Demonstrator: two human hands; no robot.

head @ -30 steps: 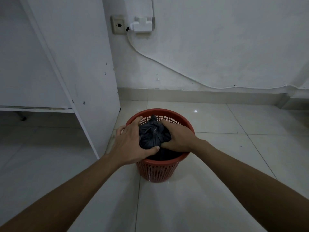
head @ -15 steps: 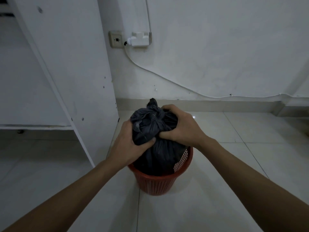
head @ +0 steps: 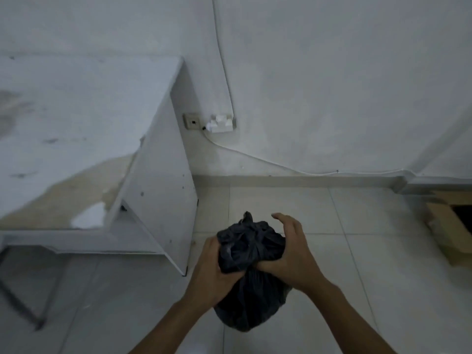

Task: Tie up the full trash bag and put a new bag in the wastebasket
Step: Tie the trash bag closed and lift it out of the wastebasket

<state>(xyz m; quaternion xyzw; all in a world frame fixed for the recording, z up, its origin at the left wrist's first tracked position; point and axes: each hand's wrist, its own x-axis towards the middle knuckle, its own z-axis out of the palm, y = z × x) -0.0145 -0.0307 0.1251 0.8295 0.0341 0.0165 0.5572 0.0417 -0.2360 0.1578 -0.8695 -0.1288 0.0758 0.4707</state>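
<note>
A white desk stood at the left on the tiled floor, with a cardboard box at the right edge. The black trash bag (knot upward) was held over the floor. The left hand and right hand gripped it, fingers curled round its neck.

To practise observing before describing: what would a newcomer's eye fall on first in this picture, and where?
First, the dark trash bag, knotted at its top, gripped at lower centre between the left hand and the right hand. Then the white desk on the left with its peeling top, and the wall socket beside it, a white cable trailing away rightward.
</note>
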